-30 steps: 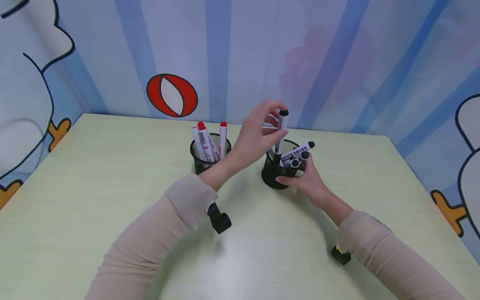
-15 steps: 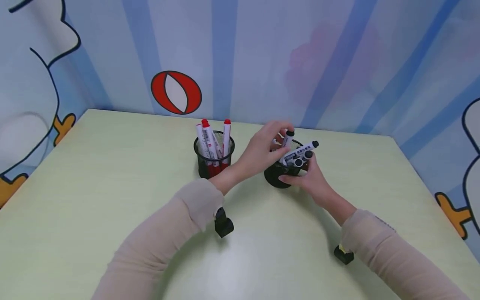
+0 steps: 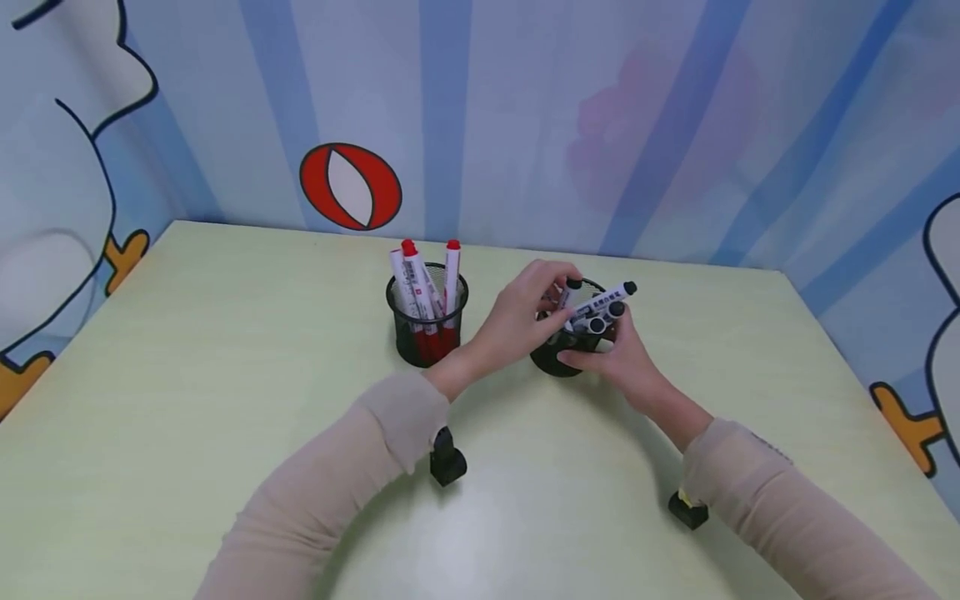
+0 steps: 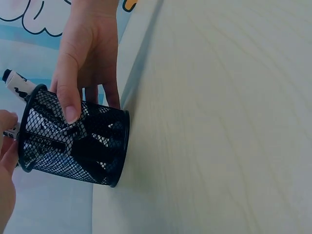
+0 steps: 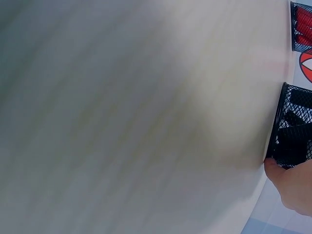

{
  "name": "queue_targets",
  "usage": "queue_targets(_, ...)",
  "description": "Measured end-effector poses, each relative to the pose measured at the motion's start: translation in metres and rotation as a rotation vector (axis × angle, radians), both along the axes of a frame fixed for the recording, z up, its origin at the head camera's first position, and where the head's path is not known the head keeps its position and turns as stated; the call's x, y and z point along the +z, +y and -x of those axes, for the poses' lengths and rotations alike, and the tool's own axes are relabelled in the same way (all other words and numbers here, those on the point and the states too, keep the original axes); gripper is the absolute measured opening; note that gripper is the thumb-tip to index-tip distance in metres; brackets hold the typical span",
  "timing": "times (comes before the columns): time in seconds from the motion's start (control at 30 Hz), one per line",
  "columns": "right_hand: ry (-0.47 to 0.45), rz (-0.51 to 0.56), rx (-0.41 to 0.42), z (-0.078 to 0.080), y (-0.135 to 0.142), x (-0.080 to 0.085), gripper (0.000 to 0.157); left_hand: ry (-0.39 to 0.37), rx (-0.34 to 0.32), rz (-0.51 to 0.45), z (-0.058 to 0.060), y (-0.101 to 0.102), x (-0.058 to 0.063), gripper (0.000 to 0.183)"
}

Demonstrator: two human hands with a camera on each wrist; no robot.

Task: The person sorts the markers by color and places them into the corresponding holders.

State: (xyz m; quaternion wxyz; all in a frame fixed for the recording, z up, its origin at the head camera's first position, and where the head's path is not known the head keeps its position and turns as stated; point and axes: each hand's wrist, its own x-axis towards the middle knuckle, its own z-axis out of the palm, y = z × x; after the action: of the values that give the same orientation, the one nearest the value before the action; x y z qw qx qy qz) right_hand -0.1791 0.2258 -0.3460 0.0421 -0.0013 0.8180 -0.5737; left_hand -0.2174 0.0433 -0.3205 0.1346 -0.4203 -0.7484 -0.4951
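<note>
A black mesh pen cup stands on the table with several black-ended white markers leaning in it. My right hand grips its right side; in the left wrist view the thumb lies along the mesh wall of the cup. Over the opening, my left hand pinches a whiteboard marker near its black top end, with the lower part down inside the cup. At the edge of the left wrist view, the left fingers are right at the rim.
To the left stands a second black mesh cup holding several red-capped white markers. Behind the pale table rises a blue striped wall with cartoon prints. A small black camera hangs under the left sleeve.
The left hand has lowered the marker from above the rim down into the right cup, so only its top end shows. The right hand has kept its grip on the cup.
</note>
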Motion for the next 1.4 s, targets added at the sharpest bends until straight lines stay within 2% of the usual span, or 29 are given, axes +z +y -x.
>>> queue_targets(0.23, 0.007, -0.002, -0.001, -0.0026, 0.0007, -0.0002, 0.091, 0.047, 0.022, 0.007, -0.0022, 0.0011, -0.0049, 0.037)
queue_targets(0.6, 0.016, 0.021, 0.0, -0.0012, -0.0004, -0.0036, 0.091, 0.066, 0.032, -0.002, -0.0013, 0.0005, -0.0087, 0.038)
queue_targets(0.73, 0.021, 0.029, 0.002, -0.0008, -0.0016, -0.0035, 0.09, 0.076, 0.075, -0.004, -0.0019, 0.0006, -0.0092, 0.038)
queue_targets(0.93, 0.022, 0.024, -0.007, 0.0003, -0.0021, -0.0031, 0.09, 0.051, 0.137, -0.006, -0.0025, -0.0002, -0.0071, 0.038)
queue_targets(1.23, 0.024, 0.031, 0.003, 0.001, -0.0014, -0.0029, 0.087, 0.019, 0.134, -0.032, -0.0038, -0.002, -0.0045, 0.041)
queue_targets(1.4, 0.027, 0.035, 0.022, 0.0003, 0.0015, -0.0029, 0.086, 0.028, 0.158, -0.026, -0.0043, -0.0045, -0.0016, 0.042)
